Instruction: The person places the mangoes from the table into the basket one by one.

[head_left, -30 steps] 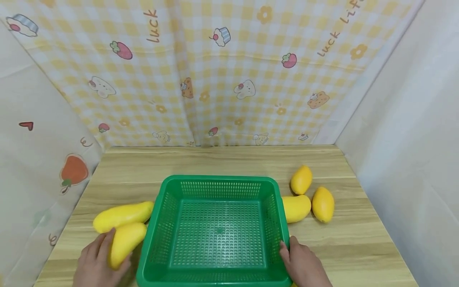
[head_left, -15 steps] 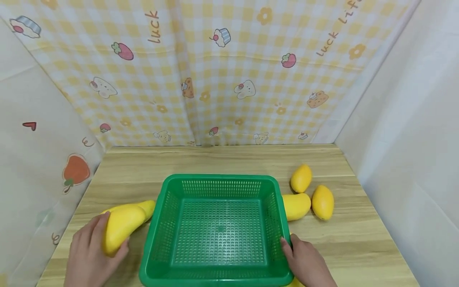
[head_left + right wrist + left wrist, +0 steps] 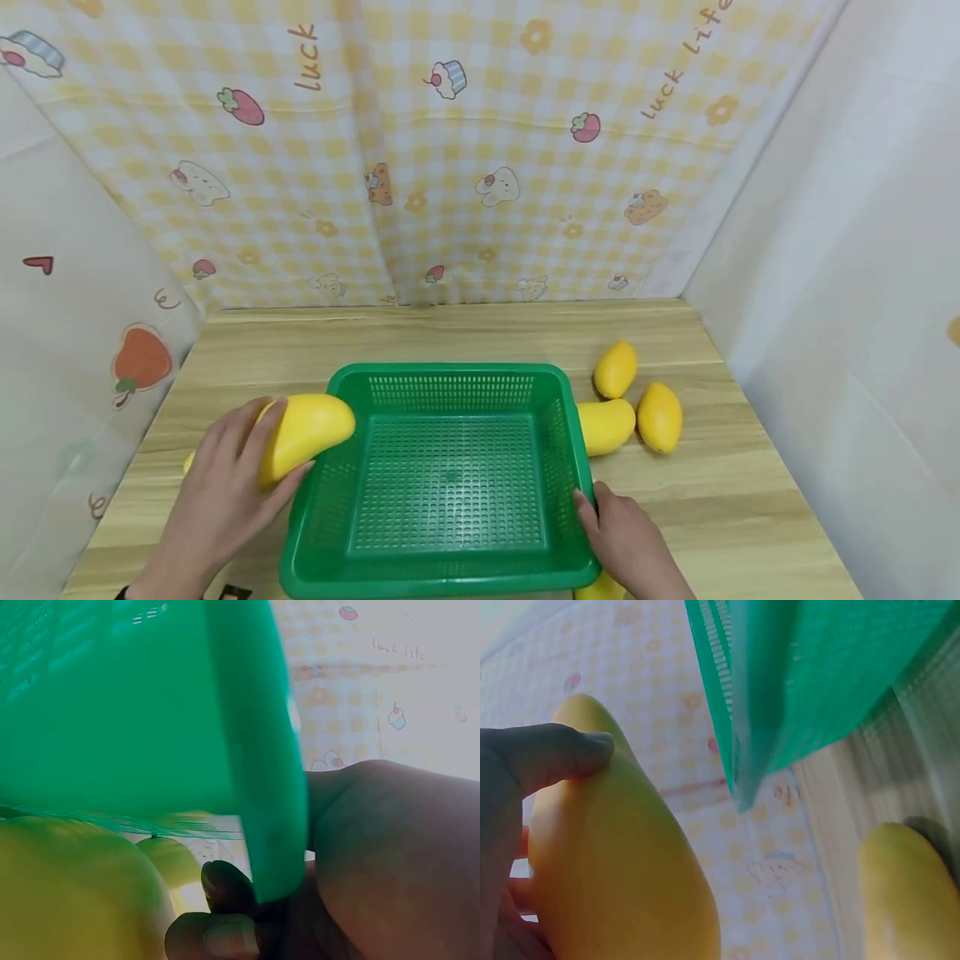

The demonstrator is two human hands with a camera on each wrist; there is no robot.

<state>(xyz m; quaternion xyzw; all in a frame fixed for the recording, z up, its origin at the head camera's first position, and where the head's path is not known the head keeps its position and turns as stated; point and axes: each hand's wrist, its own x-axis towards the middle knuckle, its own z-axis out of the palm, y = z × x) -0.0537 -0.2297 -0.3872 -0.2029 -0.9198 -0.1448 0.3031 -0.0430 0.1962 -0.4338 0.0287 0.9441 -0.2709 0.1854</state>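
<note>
In the head view, my left hand (image 3: 232,479) grips a plump yellow mango (image 3: 315,427) over the left rim of a green plastic basket (image 3: 450,369). The left wrist view has the thumb lying across this mango (image 3: 630,855), with fingers behind it. My right hand (image 3: 633,537) holds the basket's right rim near its front corner. Seen from the right wrist, fingers and thumb pinch that rim (image 3: 262,765). Nothing lies inside the basket. A longer yellow mango (image 3: 188,462) is mostly hidden behind my left hand; the left wrist view shows a yellow mango (image 3: 907,892) on the table.
Right of the basket lie a yellow mango (image 3: 607,427) and two smaller orange-yellow ones (image 3: 616,369) (image 3: 660,418). Another yellow fruit (image 3: 600,587) peeks out below the basket's front right corner. Patterned cloth (image 3: 450,167) hangs behind the wooden tabletop (image 3: 450,329).
My left hand has lifted the mango off the table and carried it up and rightward to the basket's left rim. The right hand keeps its hold; the head view has shifted slightly.
</note>
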